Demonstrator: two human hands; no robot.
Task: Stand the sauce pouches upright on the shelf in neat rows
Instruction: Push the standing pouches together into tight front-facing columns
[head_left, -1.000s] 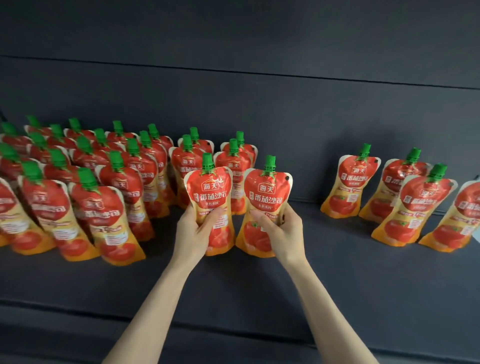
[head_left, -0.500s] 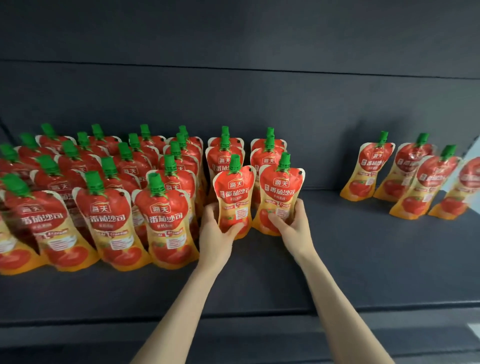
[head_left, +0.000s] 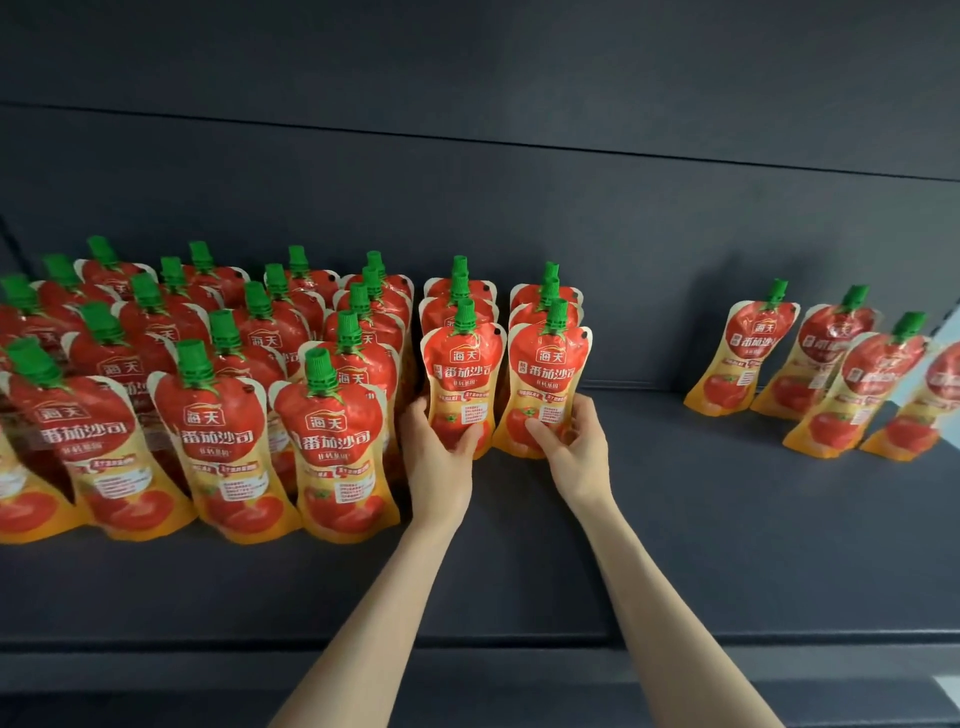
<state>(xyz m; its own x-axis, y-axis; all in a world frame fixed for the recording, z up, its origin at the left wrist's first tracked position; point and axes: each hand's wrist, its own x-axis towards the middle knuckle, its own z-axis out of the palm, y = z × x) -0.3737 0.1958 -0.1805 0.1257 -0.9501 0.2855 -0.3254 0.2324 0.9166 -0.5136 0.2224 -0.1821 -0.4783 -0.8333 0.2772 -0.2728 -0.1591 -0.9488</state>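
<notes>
Red and yellow sauce pouches with green caps stand on a dark shelf (head_left: 675, 519). My left hand (head_left: 441, 457) grips the lower part of one upright pouch (head_left: 462, 374). My right hand (head_left: 571, 447) grips the pouch beside it (head_left: 550, 379). Both pouches stand at the front of two short rows near the shelf's middle. Several rows of upright pouches (head_left: 208, 389) fill the left side.
A loose group of several pouches (head_left: 743, 353) leans near the back wall at the right. Bare shelf lies between that group and my hands. The shelf's front edge (head_left: 519, 644) runs below my forearms.
Both hands have pushed their pouches back toward the rows behind them. The view has swung to the right and come closer.
</notes>
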